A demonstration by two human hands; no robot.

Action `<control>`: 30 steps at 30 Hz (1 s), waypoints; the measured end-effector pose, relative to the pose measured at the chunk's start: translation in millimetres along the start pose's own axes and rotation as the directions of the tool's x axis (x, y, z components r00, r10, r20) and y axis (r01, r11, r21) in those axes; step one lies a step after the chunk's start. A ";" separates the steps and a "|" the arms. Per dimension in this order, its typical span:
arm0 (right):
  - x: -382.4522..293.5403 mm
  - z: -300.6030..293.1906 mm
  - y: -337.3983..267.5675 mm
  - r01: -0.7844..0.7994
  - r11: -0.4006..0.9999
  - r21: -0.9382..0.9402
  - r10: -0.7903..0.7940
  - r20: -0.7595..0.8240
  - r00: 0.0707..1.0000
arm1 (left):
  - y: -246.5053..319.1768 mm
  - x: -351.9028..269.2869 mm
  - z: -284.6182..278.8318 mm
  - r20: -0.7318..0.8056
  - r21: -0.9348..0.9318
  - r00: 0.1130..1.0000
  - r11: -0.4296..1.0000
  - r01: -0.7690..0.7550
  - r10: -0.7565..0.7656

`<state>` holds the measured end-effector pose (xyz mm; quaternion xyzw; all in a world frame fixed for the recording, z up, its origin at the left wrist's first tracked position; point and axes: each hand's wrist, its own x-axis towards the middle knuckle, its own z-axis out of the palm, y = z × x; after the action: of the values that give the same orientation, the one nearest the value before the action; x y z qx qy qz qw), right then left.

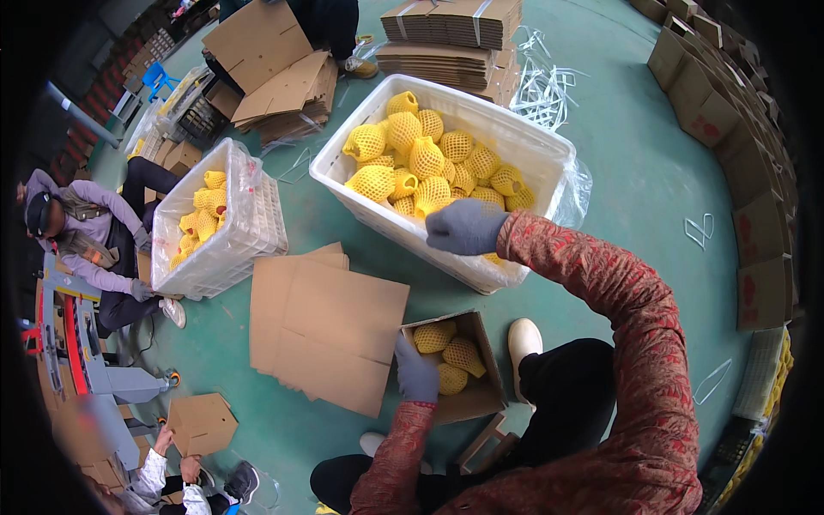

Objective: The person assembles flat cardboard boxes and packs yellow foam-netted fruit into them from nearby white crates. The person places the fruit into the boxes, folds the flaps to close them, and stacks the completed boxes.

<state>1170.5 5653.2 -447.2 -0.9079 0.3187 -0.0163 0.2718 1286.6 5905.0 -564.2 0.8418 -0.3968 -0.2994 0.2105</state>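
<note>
My left hand (pixel 417 374), in a grey glove, grips the left wall of an open cardboard box (pixel 487 360) by my feet. Inside it lie several fruits in yellow foam nets (pixel 465 356). My right hand (pixel 467 226), gloved in grey too, is curled above the near wall of a large white plastic crate (pixel 360 209). Whether its fingers hold anything is hidden. Many net-wrapped fruits (pixel 427 159) fill this crate, which has a clear plastic liner (pixel 575 193) hanging over its right end.
Flat cardboard sheets (pixel 328 328) lie left of the box. A smaller crate (pixel 257 212) of wrapped fruit stands beyond, beside a seated person (pixel 96 212). Another person's hand (pixel 165 439) holds a carton (pixel 201 425). Bundled cardboard (pixel 450 32), loose strapping (pixel 547 90) and cartons (pixel 759 225) stand around.
</note>
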 end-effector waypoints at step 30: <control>-58.9 56.7 -74.9 -0.229 0.896 0.380 -0.108 0.689 0.717 | -23.0 11.9 -0.4 -0.067 -0.194 0.979 0.959 -0.204 0.195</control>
<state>1177.8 5763.9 -449.3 -0.7501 0.2115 0.2628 0.5688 1305.3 5909.3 -581.6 0.7789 -0.4426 -0.2949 0.3323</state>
